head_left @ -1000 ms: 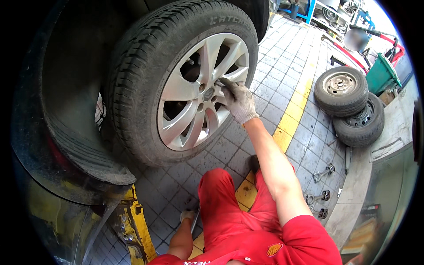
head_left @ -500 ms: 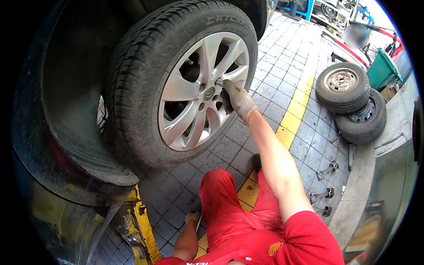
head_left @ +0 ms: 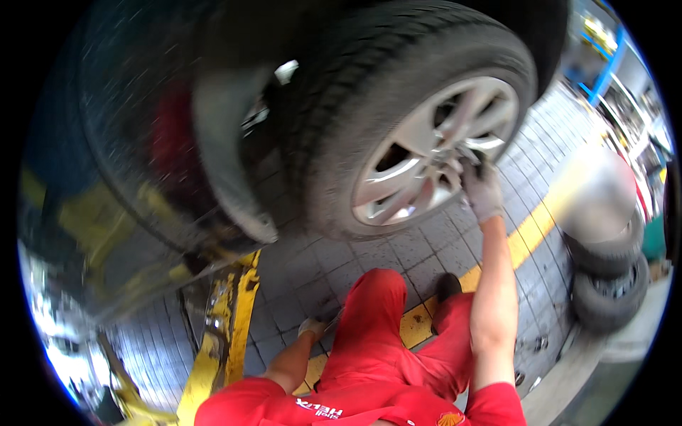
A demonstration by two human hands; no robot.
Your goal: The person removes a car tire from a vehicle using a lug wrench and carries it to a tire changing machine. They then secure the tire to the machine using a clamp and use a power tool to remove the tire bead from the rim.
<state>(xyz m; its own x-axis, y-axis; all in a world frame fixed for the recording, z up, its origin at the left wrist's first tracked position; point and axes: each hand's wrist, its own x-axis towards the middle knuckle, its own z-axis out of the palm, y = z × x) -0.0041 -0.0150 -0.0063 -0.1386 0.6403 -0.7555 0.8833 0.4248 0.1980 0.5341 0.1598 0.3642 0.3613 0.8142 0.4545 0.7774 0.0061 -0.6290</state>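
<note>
A large wheel, with a black tyre and a silver spoked alloy rim, hangs in the wheel arch of a dark car. At its hub, my right hand in a pale, dirty work glove has its fingers closed near the bolt holes. It pinches a small metal piece that looks like a wheel bolt, smeared by motion. Down beside my red-clad knee, my left hand is gloved and closed. A thin bar-like thing shows at it, too unclear to name.
A worn yellow lift arm stands under the car at lower left. Two tyres are stacked at the right, partly behind a blurred patch. A yellow line crosses the grey tiled floor. Small metal parts lie near the right-hand ledge.
The view has shifted, so the wheel and my right hand appear farther right. My right hand stays at the hub. My left hand remains low by the knee and shows more clearly.
</note>
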